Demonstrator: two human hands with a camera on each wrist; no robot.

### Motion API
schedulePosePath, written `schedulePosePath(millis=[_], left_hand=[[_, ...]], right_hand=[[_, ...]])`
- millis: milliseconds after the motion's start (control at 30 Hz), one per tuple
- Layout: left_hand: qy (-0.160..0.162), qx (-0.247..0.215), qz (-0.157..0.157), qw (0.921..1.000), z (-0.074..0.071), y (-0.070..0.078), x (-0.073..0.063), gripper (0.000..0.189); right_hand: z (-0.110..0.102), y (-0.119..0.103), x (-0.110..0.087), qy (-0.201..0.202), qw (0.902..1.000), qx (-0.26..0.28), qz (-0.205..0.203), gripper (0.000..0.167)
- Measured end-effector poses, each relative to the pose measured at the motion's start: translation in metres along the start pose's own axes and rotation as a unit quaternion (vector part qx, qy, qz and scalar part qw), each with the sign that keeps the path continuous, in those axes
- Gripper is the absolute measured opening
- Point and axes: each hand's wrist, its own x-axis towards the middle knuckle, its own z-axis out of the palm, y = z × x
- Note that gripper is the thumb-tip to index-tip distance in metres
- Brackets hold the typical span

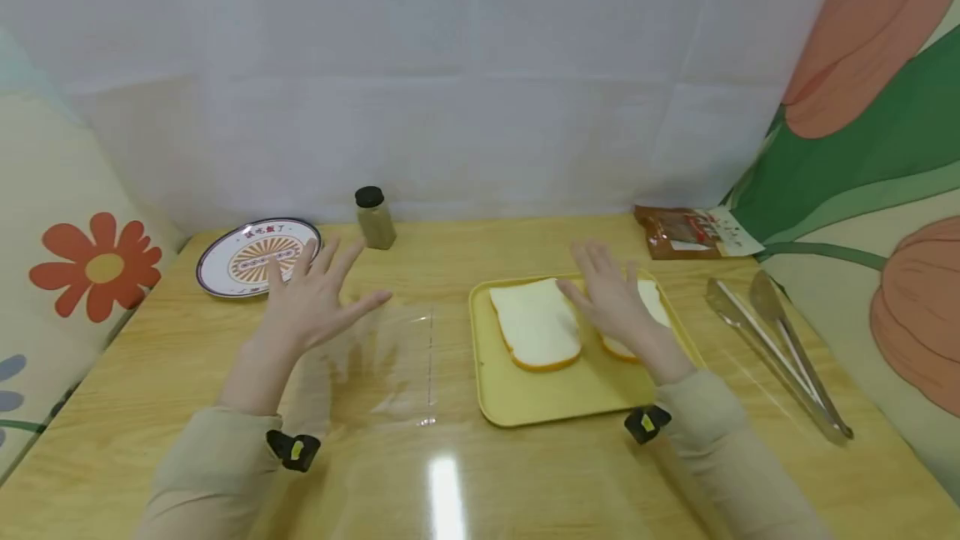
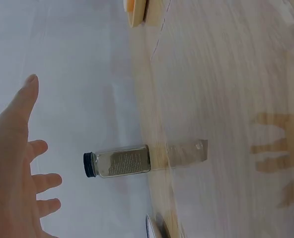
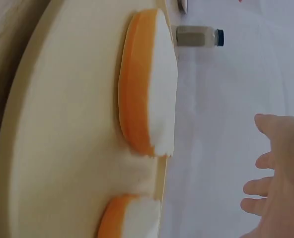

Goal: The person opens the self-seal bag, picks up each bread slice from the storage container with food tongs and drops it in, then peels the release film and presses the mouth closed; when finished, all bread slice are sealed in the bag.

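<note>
My left hand [image 1: 311,298] hovers over the left part of the table with its fingers spread, holding nothing. Just beyond its fingertips are a white plate [image 1: 225,261] with a printed sunburst and a square spice jar [image 1: 377,223] with a black lid. My right hand [image 1: 611,298], also spread and holding nothing, hangs above a yellow tray [image 1: 540,402]. On that tray lie two thick slices of white bread with orange crusts: the left slice [image 1: 534,323] shows almost whole, while my right hand and wrist partly hide the right slice [image 1: 654,303].
A brown and white food packet [image 1: 686,233] lies at the back right. Metal tongs [image 1: 780,352] rest along the table's right side. A clear plastic sheet [image 1: 405,365] lies under and beside my left hand. White cloth [image 1: 480,107] hangs behind the table.
</note>
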Motion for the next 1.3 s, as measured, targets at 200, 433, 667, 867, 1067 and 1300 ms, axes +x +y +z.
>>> schedulePosePath(millis=[200, 433, 667, 867, 1067, 1300], left_hand=[[-0.002, -0.015, 0.022, 0.9997, -0.004, 0.0, -0.007, 0.085], [-0.009, -0.038, 0.061, 0.9974, 0.001, -0.006, -0.017, 0.082], [-0.032, -0.054, 0.102, 0.9928, 0.008, -0.008, -0.023, 0.063], [-0.054, -0.038, 0.112, 0.9915, 0.015, -0.003, -0.032, 0.063], [-0.066, -0.042, 0.139, 0.9872, 0.028, -0.007, -0.038, 0.063], [-0.072, -0.076, 0.182, 0.9778, 0.037, -0.005, -0.038, 0.053]], right_hand=[[0.01, -0.017, 0.001, 0.034, 0.9965, 0.007, -0.076, 0.063], [0.025, -0.037, 0.004, 0.019, 0.9904, 0.021, -0.135, 0.057], [0.036, -0.06, 0.007, -0.039, 0.9871, 0.018, -0.154, 0.057], [0.046, -0.082, 0.006, -0.085, 0.9804, -0.001, -0.178, 0.056], [0.058, -0.105, 0.01, -0.11, 0.9723, -0.021, -0.205, 0.053], [0.077, -0.118, 0.015, -0.121, 0.9601, -0.067, -0.243, 0.039]])
